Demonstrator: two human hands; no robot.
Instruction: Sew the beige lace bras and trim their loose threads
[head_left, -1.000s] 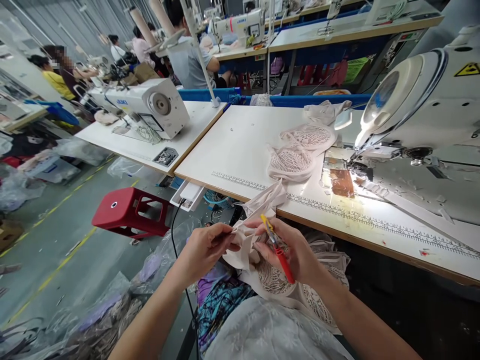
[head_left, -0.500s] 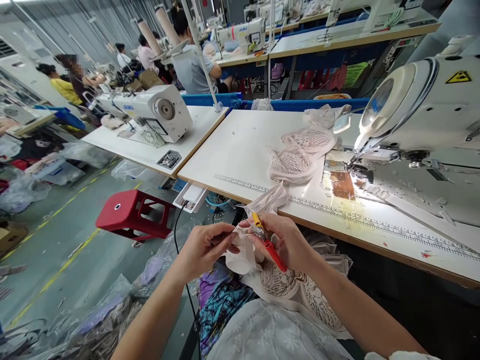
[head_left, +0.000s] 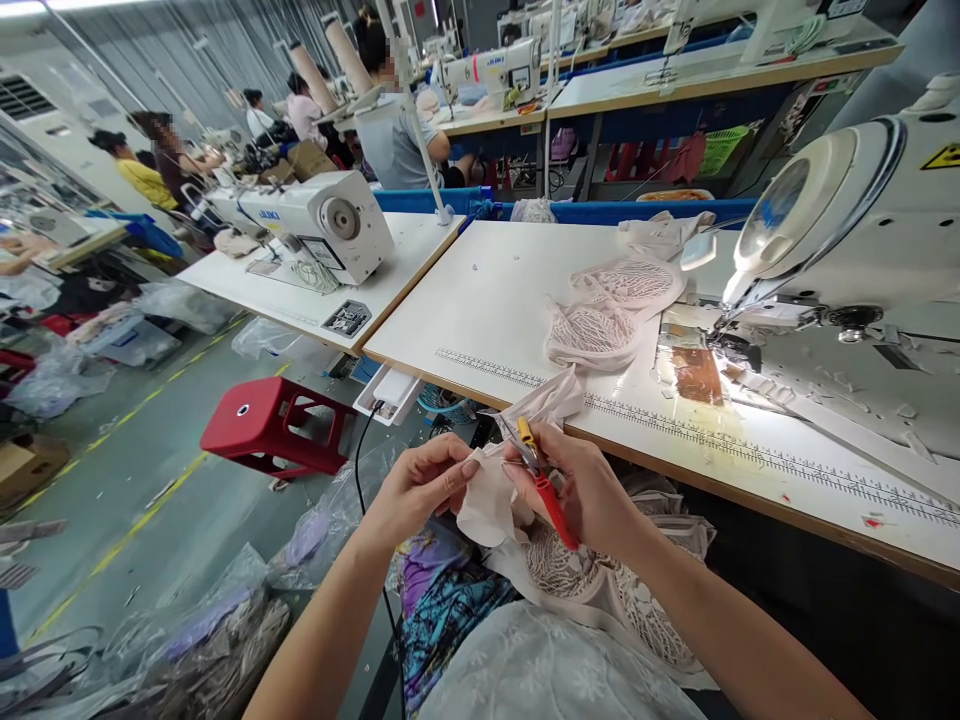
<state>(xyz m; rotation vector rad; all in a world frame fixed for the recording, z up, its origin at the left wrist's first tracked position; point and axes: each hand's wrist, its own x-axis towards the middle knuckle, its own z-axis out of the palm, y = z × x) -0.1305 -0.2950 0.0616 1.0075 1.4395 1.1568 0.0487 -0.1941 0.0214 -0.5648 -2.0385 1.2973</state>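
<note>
My left hand pinches the edge of a beige lace bra piece held over my lap. My right hand grips red-handled thread snips, whose blades point up-left at the fabric edge between both hands. The rest of the lace garment drapes across my lap below the table edge. More lace bra cups lie on the white sewing table, with a strip of fabric hanging off its front edge toward my hands.
A white sewing machine with a lit needle area stands at right. Another machine sits on the neighbouring table at left. A red stool stands on the floor, plastic bags of fabric lie beside me. Several people work behind.
Both hands rose slightly toward the table edge. The snips tilted so their blades now meet the fabric edge pinched by my left hand.
</note>
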